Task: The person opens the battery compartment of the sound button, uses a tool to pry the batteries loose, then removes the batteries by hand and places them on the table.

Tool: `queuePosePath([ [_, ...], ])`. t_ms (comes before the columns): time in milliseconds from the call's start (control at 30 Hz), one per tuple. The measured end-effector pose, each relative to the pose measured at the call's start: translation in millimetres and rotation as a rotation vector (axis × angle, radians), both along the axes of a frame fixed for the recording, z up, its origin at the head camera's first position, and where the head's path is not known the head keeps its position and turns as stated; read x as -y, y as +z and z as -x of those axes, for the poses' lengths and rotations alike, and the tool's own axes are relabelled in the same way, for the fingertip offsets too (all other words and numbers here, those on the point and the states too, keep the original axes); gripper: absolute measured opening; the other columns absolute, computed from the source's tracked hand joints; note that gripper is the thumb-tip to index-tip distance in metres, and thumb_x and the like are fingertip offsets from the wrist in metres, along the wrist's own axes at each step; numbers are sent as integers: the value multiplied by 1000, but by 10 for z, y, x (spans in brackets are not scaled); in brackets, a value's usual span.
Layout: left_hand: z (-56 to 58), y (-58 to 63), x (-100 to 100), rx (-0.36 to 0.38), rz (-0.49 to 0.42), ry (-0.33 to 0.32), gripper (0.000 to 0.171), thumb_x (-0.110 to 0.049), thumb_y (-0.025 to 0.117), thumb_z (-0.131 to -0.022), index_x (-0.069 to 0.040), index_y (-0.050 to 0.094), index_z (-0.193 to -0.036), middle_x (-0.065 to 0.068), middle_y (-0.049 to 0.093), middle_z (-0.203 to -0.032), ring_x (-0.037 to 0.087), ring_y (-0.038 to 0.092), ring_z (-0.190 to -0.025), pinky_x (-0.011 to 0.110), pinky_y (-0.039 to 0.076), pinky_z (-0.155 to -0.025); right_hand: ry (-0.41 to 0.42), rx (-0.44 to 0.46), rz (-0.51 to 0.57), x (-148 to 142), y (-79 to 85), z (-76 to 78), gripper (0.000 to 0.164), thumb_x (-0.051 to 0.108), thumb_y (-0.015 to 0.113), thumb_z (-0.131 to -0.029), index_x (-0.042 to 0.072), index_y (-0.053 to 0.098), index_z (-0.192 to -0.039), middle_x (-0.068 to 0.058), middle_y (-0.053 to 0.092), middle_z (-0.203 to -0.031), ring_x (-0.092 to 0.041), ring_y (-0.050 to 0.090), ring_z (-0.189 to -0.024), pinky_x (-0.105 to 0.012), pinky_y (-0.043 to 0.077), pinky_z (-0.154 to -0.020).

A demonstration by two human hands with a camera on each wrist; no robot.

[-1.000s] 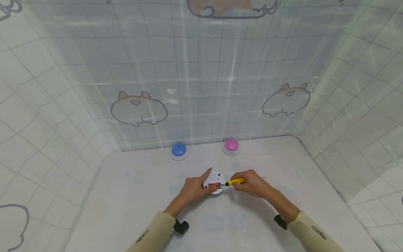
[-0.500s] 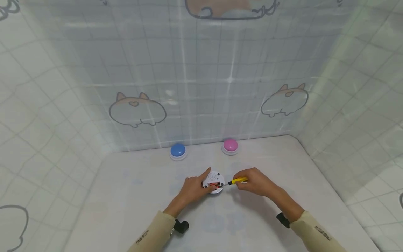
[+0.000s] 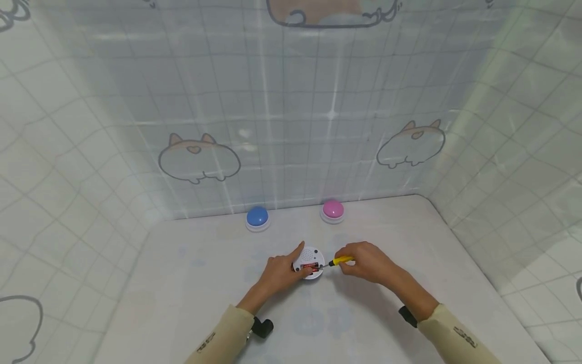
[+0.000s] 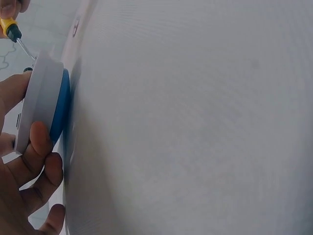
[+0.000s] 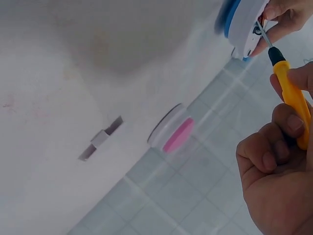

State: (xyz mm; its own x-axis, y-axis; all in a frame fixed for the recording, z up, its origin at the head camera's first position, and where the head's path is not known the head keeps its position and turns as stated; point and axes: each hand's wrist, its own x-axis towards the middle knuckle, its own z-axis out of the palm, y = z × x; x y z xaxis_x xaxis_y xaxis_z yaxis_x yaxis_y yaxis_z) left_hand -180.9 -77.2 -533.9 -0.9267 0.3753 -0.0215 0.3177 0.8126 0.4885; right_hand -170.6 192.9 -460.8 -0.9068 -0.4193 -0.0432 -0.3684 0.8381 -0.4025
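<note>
1. Head view: the white button unit (image 3: 308, 255) lies bottom-up on the table (image 3: 195, 288), its blue dome (image 4: 60, 110) underneath, between the two hands and nearer the left.
2. The left hand (image 3: 282, 271) holds the unit: the left wrist view shows fingers curled against its side, while the thumb reaches across the face and partly covers the red batteries (image 3: 309, 265).
3. The right hand (image 3: 367, 262) sits apart to the right, fingers wrapped round the yellow screwdriver (image 3: 342, 260); it meets the unit only through the tool.
4. Alignment seems to be what the tool work turns on — the batteries' long axis runs left to right, and the screwdriver points in from the right along nearly that line, handle raised, shaft slanting down.
5. Its tip is at the batteries' right end, just beside the left thumb — what exactly it touches is too small to tell.
6. Beyond, well apart, stand a blue button (image 3: 257, 216) and a pink button (image 3: 333, 209).
</note>
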Motion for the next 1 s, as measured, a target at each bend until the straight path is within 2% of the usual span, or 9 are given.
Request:
queuePosePath([
  [100, 1, -21, 7, -3, -3, -2, 84, -67, 61, -89, -26, 35, -158, 7, 75, -94, 19, 59, -80, 55, 41, -94, 13, -26, -34, 23, 8, -9, 22, 27, 77, -85, 24, 78, -107, 12, 73, -99, -10, 61, -92, -35, 53, -86],
  [233, 2, -43, 12, -4, -9, -10, 85, -67, 61, -90, -24, 35, -158, 13, 73, -116, 21, 63, -89, 56, 41, -94, 58, -65, -71, 45, 25, -4, 21, 28, 76, -85, 25, 78, -106, 13, 73, -97, -7, 60, -87, -31, 53, -83],
  [433, 7, -30, 3, 1, -21, -13, 86, -68, 60, -90, -25, 33, -159, 13, 70, -125, 26, 67, -100, 56, 41, -97, 118, -85, -70, 77, 79, 32, 20, 28, 76, -86, 23, 79, -106, 12, 74, -97, -7, 62, -84, -30, 53, -81],
  [633, 16, -14, -23, 22, -14, 1, 86, -67, 61, -90, -27, 30, -159, 13, 65, -133, 31, 65, -112, 56, 39, -101, 126, -18, -38, 71, 105, 88, 19, 26, 76, -88, 19, 79, -105, 10, 76, -97, -8, 65, -87, -30, 54, -82],
  [733, 13, -9, -30, 29, -17, 10, 86, -67, 62, -89, -27, 30, -159, 14, 64, -134, 33, 65, -113, 56, 38, -101, 127, 30, -2, 47, 79, 114, 18, 25, 74, -89, 17, 79, -105, 9, 76, -94, -7, 63, -82, -26, 54, -75],
  [867, -1, -6, -26, 22, -21, 12, 86, -66, 62, -89, -25, 32, -159, 16, 67, -130, 31, 66, -106, 56, 40, -99, 112, 90, 61, -3, 23, 129, 15, 24, 72, -91, 16, 79, -102, 9, 75, -90, -8, 58, -73, -23, 51, -64],
  [1000, -10, -13, -14, 6, -15, 5, 85, -66, 60, -90, -23, 33, -159, 17, 69, -125, 31, 67, -103, 56, 41, -98, 86, 126, 111, -45, -25, 130, 16, 24, 71, -92, 14, 79, -102, 9, 72, -87, -10, 57, -72, -23, 50, -62],
])
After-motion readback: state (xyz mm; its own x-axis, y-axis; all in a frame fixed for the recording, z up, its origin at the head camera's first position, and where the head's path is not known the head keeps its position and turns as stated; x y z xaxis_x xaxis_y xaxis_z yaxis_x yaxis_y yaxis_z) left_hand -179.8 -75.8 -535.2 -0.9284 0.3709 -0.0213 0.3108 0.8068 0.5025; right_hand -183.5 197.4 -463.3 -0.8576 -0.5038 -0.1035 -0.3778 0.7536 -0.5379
